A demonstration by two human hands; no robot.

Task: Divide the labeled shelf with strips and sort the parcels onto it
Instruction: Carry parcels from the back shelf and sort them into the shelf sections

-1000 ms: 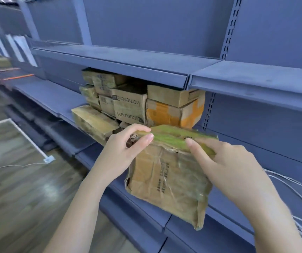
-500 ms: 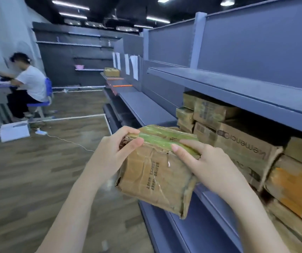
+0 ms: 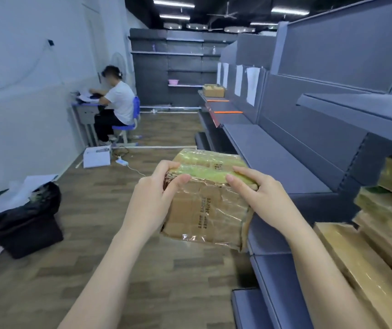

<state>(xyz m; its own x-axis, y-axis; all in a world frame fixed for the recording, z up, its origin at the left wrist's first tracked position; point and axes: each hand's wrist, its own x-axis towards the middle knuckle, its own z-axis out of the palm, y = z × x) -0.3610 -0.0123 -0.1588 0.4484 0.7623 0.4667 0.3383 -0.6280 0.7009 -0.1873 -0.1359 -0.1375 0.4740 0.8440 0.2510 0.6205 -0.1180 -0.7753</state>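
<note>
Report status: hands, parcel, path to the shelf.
Left hand and right hand both grip parcel. Parcel held over aisle, beside shelf. Nothing blocking.

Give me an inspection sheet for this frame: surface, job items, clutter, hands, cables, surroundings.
Surface: grey shelf, bare part in view; orange strips lie across it farther down.
Job's things: taped cardboard parcel held in the aisle; stacked parcels at right; one box on the far shelf.
Clutter: black bag and papers on the floor.
Hands: left hand and right hand both grip the parcel's top edge.
Cables: white cord across the floor.
Surroundings: seated person at a desk.
</note>
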